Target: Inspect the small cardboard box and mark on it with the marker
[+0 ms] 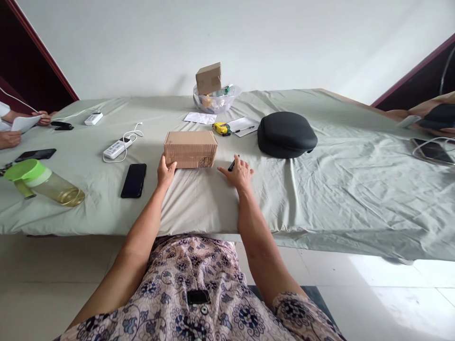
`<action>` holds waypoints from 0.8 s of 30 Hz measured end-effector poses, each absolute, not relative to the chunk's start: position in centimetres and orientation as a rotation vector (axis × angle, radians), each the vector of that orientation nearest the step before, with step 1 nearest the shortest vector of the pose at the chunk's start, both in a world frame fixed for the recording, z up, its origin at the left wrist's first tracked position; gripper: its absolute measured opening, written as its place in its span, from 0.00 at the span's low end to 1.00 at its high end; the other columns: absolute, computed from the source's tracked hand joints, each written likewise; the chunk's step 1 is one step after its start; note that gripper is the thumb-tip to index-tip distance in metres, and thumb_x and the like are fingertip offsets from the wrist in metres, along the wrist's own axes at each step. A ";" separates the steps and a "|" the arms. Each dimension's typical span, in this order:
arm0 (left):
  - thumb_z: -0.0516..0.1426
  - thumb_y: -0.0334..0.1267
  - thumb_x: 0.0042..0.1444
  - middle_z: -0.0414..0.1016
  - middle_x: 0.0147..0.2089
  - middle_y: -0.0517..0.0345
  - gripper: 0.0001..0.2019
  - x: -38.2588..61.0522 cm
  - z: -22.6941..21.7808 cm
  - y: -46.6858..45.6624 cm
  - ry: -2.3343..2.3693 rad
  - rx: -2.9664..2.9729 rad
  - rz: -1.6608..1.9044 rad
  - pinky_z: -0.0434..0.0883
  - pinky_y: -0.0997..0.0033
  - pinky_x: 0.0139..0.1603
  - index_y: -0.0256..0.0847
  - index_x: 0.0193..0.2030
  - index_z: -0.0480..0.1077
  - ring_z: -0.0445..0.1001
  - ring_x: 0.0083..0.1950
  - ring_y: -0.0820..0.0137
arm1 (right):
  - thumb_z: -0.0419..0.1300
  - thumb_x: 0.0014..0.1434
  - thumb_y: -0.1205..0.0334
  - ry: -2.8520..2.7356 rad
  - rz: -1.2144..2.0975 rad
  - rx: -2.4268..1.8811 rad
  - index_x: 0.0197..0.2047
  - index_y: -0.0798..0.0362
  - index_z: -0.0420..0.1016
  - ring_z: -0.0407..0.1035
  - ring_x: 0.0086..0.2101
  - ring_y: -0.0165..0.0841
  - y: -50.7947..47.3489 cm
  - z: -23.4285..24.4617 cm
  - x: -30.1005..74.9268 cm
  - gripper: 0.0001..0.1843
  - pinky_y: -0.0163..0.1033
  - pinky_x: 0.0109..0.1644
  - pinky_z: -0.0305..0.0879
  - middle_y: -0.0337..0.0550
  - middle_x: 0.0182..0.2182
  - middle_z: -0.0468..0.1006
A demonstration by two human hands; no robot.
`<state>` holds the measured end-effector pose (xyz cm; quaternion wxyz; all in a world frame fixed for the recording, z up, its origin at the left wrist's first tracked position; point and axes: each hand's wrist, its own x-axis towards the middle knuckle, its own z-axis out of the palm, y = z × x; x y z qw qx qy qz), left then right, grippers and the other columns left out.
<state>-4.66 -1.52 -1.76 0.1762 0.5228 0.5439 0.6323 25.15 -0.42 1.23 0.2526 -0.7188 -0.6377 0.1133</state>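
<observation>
A brown cardboard box lies flat on the grey-green table cloth straight ahead of me. My left hand rests at the box's near left corner, thumb and fingers touching its front face. My right hand lies on the cloth to the right of the box, apart from it, fingers curled round a black marker pen whose tip points away from me.
Left of the box lie a black phone, a white power strip and a green-lidded jug on its side. Behind are a tape measure, papers, a black case and a clear bowl holding a small box. Other people's hands show at both edges.
</observation>
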 end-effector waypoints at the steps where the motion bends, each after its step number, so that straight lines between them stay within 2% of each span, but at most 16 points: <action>1: 0.68 0.48 0.53 0.78 0.57 0.42 0.27 -4.8 -2.0 -1.4 1.583 1.463 1.777 0.68 0.44 0.69 0.42 0.58 0.70 0.74 0.65 0.49 | 0.64 0.58 0.37 -1.744 0.309 -1.965 0.73 0.52 0.57 0.58 0.66 0.55 -0.4 1.2 25.2 0.48 0.66 0.67 0.49 0.64 0.68 0.66; 5: 0.67 0.40 0.51 0.81 0.50 0.43 0.20 -4.7 -1.9 -1.5 1.809 1.463 1.611 0.72 0.43 0.64 0.42 0.50 0.72 0.77 0.60 0.47 | 0.57 0.61 0.32 -1.792 0.316 -1.994 0.74 0.52 0.55 0.56 0.67 0.55 -0.5 1.4 25.4 0.47 0.68 0.67 0.47 0.63 0.68 0.66; 11: 0.59 0.37 0.61 0.79 0.59 0.38 0.19 -3.5 0.7 -3.2 2.192 1.566 1.124 0.73 0.55 0.62 0.37 0.58 0.68 0.77 0.63 0.50 | 0.50 0.62 0.29 -1.834 0.325 -2.060 0.75 0.52 0.52 0.52 0.68 0.57 -0.5 1.6 25.5 0.49 0.71 0.68 0.43 0.62 0.69 0.65; 18: 0.57 0.37 0.62 0.80 0.56 0.39 0.16 -3.0 1.4 -3.7 2.273 1.569 1.056 0.73 0.53 0.59 0.38 0.56 0.69 0.78 0.60 0.49 | 0.53 0.62 0.33 -1.893 0.337 -2.086 0.76 0.53 0.49 0.49 0.70 0.57 -0.6 1.6 25.6 0.49 0.71 0.69 0.42 0.60 0.72 0.60; 24: 0.58 0.37 0.61 0.81 0.54 0.42 0.14 -3.0 1.5 -3.8 2.266 1.548 1.094 0.73 0.55 0.59 0.41 0.53 0.71 0.78 0.59 0.51 | 0.51 0.61 0.29 -1.906 0.304 -2.084 0.76 0.52 0.50 0.49 0.69 0.58 -0.6 1.2 25.7 0.51 0.73 0.68 0.42 0.61 0.70 0.60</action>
